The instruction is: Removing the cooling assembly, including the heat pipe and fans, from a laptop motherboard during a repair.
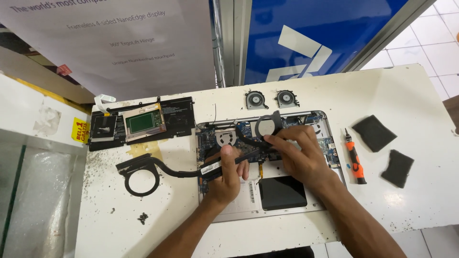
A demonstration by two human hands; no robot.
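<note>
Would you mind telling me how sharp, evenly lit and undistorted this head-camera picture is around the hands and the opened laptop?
In the head view, the left hand, right hand and opened laptop are sharp and evenly lit, with only soft shadows under the forearms; the white table shows mild glare at its right side; wide-angle bending curves the table's edges; the black heat pipe stays crisp.

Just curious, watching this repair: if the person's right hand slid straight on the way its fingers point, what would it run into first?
The right hand points left across the open laptop; its fingers already touch the black heat pipe, and the left hand would probably come next.
</note>
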